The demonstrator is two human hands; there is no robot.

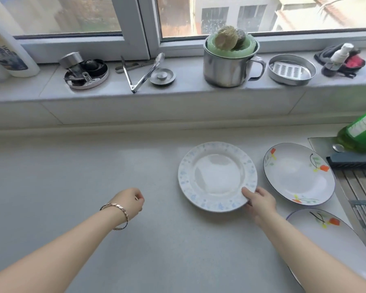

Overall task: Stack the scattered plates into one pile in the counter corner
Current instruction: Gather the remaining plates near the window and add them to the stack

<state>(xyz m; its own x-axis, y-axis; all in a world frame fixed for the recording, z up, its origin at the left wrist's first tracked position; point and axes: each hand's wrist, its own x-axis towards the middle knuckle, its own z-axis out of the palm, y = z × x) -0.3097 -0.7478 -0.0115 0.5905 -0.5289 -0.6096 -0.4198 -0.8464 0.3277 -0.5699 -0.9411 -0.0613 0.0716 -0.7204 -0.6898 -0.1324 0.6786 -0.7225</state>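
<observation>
The pale grey counter (93, 166) fills most of the view, and a tiled windowsill (188, 89) runs along its far side under the window. Three plates lie on the right half of the counter, unstacked. The blue-speckled plate (211, 176) is nearest the middle. The far flowered plate (298, 174) lies just beside it to the right, and the near flowered plate (330, 240) sits in front of that one, partly hidden by the right forearm. A steel pot (226, 70) stands on the sill, and a green bottle (359, 132) leans at the right edge. The right hand (260, 203) pinches the near right rim of the blue-speckled plate, thumb on top; whether that edge is lifted off the counter is hard to tell. The left hand (131, 203) hangs above the bare counter, well apart from the plates, fingers curled in and holding nothing. A bracelet (118, 214) circles its wrist.
</observation>
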